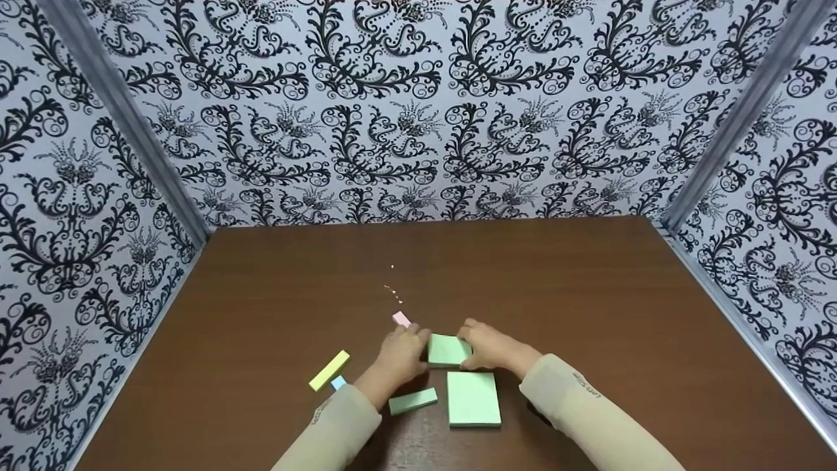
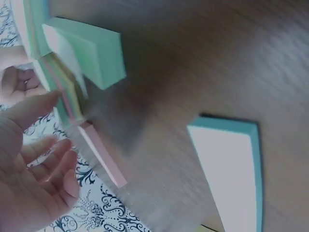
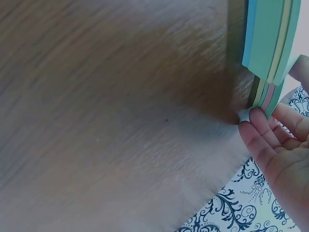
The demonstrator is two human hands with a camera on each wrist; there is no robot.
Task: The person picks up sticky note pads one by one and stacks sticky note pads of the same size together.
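Between my two hands lies a small stack of sticky notes [image 1: 448, 351], pale green on top, with green, yellow and pink layers showing along its side in the wrist views. My left hand [image 1: 402, 353] is at its left edge, the thumb [image 2: 41, 106] straight against the side while the other fingers hang loosely bent. With thumb and fingers spread across its right end, my right hand [image 1: 494, 347] holds the stack; fingertips [image 3: 258, 118] touch its end. Just nearer stands a larger stack of green sticky notes [image 1: 473, 399], layered with blue and yellow below.
A narrow green pad [image 1: 413, 401] lies near my left forearm. Left of it are a yellow strip pad [image 1: 329, 371] and a blue pad [image 1: 338, 383], partly hidden by the sleeve. A pink strip pad [image 1: 401, 319] sits beyond my left hand, near small paper scraps [image 1: 395, 294].
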